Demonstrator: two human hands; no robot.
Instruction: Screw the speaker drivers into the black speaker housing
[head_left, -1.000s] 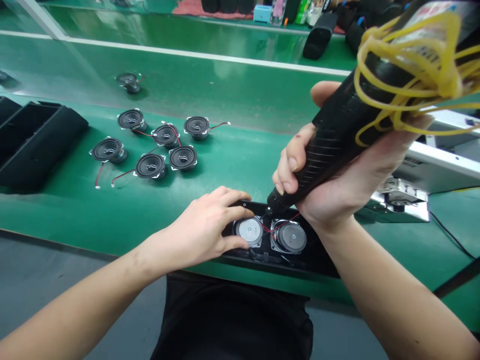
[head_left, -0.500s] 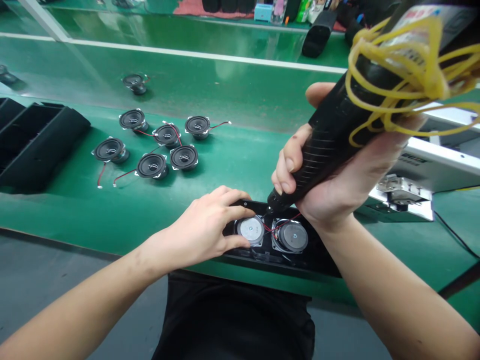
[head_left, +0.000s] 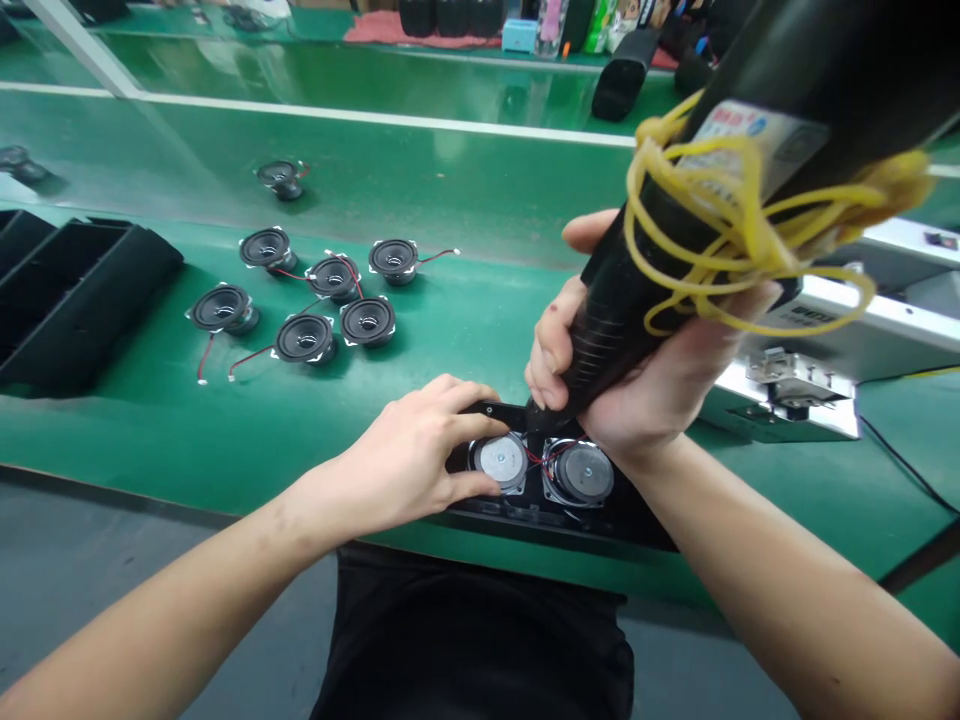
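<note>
A black speaker housing (head_left: 525,505) lies at the near edge of the green bench (head_left: 450,330), with two round speaker drivers (head_left: 500,460) (head_left: 581,472) seated in it, silver backs up. My left hand (head_left: 416,455) rests on the housing's left end, fingers curled over its rim and thumb against the left driver. My right hand (head_left: 622,380) is wrapped around a black electric screwdriver (head_left: 675,230) bound with yellow rubber bands (head_left: 720,240). Its tip points down between the two drivers, at their upper edge, by red wires.
Several loose speaker drivers (head_left: 315,300) with red leads lie on the bench to the left, one more (head_left: 279,177) farther back. Black housings (head_left: 75,290) are stacked at the far left. A metal fixture (head_left: 802,385) stands at the right. Bottles and black items (head_left: 622,85) line the back.
My right hand has tilted the screwdriver more upright, so its body swung closer to the camera and leftward. The tip stays between the drivers. My left hand has not moved.
</note>
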